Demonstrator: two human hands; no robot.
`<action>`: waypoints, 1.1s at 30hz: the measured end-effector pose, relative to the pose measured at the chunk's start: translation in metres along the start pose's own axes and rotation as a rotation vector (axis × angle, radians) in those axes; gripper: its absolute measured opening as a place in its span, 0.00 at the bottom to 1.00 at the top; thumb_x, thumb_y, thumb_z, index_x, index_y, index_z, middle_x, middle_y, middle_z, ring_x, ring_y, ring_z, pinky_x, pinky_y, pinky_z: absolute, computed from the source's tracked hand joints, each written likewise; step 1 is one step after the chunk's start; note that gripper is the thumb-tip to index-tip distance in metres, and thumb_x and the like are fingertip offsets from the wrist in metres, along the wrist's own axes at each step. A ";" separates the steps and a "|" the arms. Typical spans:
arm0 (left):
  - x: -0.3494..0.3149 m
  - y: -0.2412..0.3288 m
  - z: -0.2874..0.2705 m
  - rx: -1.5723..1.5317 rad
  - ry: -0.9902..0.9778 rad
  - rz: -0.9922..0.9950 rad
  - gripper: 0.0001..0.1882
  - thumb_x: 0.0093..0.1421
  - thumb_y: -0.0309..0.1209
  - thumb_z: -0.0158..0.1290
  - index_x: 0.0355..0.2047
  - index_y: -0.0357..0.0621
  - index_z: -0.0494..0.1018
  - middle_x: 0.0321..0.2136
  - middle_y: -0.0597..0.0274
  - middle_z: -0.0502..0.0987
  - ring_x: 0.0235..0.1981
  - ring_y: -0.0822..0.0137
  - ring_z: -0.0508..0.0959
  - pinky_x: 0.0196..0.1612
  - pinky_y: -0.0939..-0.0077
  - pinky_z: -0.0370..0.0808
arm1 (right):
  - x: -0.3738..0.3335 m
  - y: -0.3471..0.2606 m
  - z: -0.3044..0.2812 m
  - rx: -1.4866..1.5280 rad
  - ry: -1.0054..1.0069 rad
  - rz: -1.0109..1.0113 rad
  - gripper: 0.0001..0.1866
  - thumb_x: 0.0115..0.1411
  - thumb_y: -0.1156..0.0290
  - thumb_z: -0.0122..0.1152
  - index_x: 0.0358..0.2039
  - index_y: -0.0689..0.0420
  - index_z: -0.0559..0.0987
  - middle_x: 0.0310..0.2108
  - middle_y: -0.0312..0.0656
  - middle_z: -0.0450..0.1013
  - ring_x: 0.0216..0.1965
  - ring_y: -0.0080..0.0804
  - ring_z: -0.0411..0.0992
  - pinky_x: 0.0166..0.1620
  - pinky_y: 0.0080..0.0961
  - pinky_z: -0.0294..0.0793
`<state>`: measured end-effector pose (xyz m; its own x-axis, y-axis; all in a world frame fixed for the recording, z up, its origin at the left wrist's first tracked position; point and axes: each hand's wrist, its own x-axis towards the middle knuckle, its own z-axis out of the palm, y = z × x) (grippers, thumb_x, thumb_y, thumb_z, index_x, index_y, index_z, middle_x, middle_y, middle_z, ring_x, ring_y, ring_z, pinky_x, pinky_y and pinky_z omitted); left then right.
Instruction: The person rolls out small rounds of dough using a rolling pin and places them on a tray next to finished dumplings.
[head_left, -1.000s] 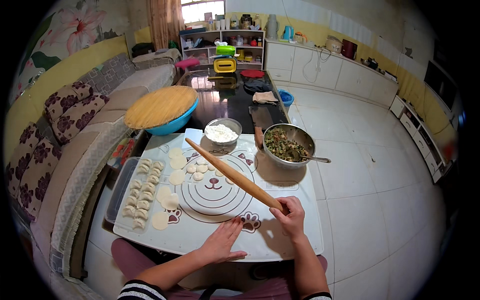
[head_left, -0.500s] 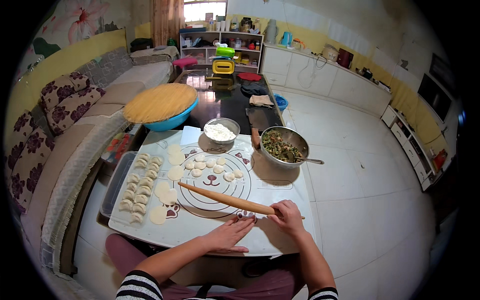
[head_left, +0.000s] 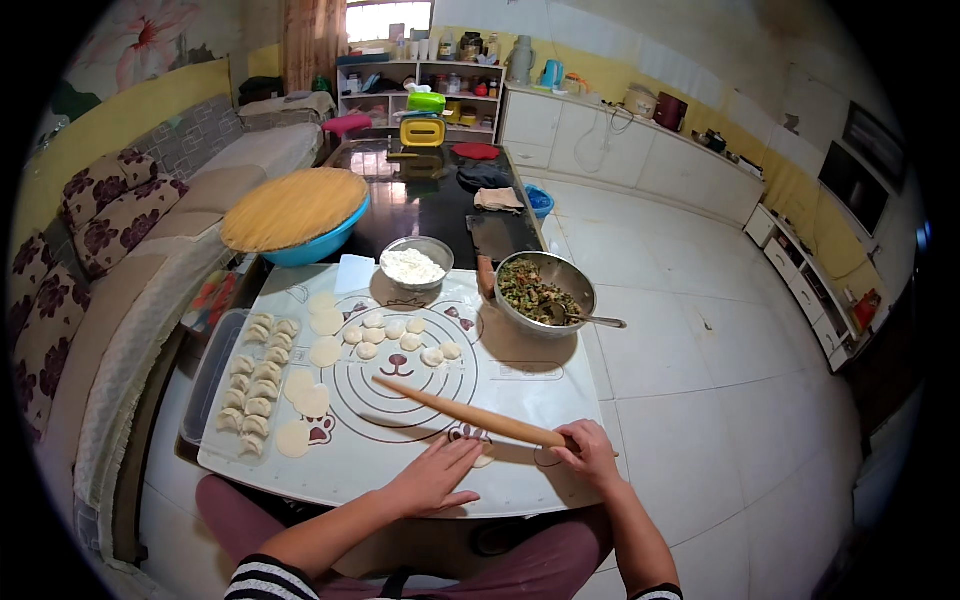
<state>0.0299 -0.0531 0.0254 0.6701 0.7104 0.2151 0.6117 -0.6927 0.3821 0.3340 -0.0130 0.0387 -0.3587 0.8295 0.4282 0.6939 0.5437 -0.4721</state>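
My right hand is closed around the near end of a wooden rolling pin. The pin slants toward the far left, held above the mat, its shadow apart from it. Flat on the white printed mat lies my left hand, fingers stretched out beside a small dough piece, partly hidden by the hand and pin. Several small dough rounds sit mid-mat. Left of them are rolled wrappers, some overlapping. A clear tray at the left holds rows of folded dumplings.
Behind the mat's far edge area stand a flour bowl and a steel bowl of chopped filling with a spoon. A round woven lid covers a blue basin at the far left. A sofa runs along the left.
The view has shifted, so the scene sits further left. The rolling pin has moved right and nearer relative to the mat, and the dough piece by my left fingers now shows.
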 end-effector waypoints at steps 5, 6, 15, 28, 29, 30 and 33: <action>-0.051 0.007 -0.021 0.227 0.184 -0.329 0.42 0.55 0.51 0.52 0.62 0.40 0.51 0.62 0.49 0.54 0.64 0.53 0.52 0.63 0.48 0.45 | -0.013 -0.004 -0.005 -0.070 -0.117 -0.066 0.17 0.48 0.62 0.67 0.37 0.52 0.77 0.34 0.37 0.73 0.38 0.36 0.70 0.44 0.32 0.66; -0.060 0.004 -0.021 0.226 0.168 -0.463 0.44 0.55 0.53 0.51 0.63 0.38 0.49 0.63 0.49 0.51 0.65 0.52 0.49 0.64 0.47 0.41 | -0.012 -0.007 -0.002 -0.060 -0.143 -0.087 0.17 0.48 0.61 0.67 0.38 0.52 0.77 0.34 0.37 0.73 0.38 0.36 0.70 0.45 0.32 0.65; -0.078 0.023 -0.016 0.091 -0.073 -0.755 0.55 0.55 0.61 0.46 0.63 0.27 0.36 0.65 0.38 0.39 0.67 0.47 0.38 0.64 0.43 0.32 | -0.009 0.001 0.012 -0.013 -0.011 -0.035 0.17 0.44 0.55 0.68 0.32 0.50 0.80 0.30 0.36 0.73 0.36 0.36 0.70 0.41 0.34 0.64; -0.072 0.010 -0.013 0.090 0.094 -0.789 0.55 0.55 0.61 0.46 0.63 0.26 0.37 0.65 0.39 0.38 0.67 0.48 0.38 0.65 0.47 0.32 | 0.023 -0.017 0.024 0.035 -0.031 0.040 0.13 0.46 0.55 0.67 0.27 0.50 0.81 0.27 0.35 0.74 0.34 0.34 0.70 0.39 0.32 0.63; -0.064 0.002 -0.015 0.089 0.120 -0.826 0.54 0.56 0.60 0.45 0.63 0.26 0.37 0.65 0.39 0.38 0.67 0.49 0.38 0.65 0.48 0.32 | 0.034 -0.015 0.033 0.095 -0.036 0.038 0.12 0.48 0.56 0.65 0.27 0.51 0.81 0.27 0.36 0.73 0.34 0.35 0.70 0.39 0.32 0.63; -0.053 -0.003 -0.019 0.077 0.146 -0.867 0.52 0.57 0.59 0.45 0.64 0.27 0.37 0.65 0.40 0.38 0.67 0.50 0.38 0.65 0.47 0.32 | 0.043 -0.009 0.039 0.162 -0.049 0.066 0.13 0.48 0.56 0.65 0.27 0.51 0.81 0.27 0.36 0.73 0.33 0.35 0.69 0.39 0.32 0.63; -0.052 0.008 -0.029 0.122 0.064 -0.829 0.54 0.56 0.61 0.45 0.64 0.28 0.38 0.65 0.41 0.39 0.68 0.51 0.39 0.64 0.45 0.32 | 0.039 0.005 0.032 0.181 -0.099 0.123 0.12 0.47 0.58 0.66 0.26 0.53 0.81 0.26 0.37 0.74 0.33 0.35 0.70 0.38 0.33 0.65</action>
<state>-0.0116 -0.0921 0.0433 -0.0389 0.9984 -0.0407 0.9392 0.0504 0.3398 0.3032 0.0261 0.0282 -0.3441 0.8945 0.2855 0.6162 0.4446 -0.6501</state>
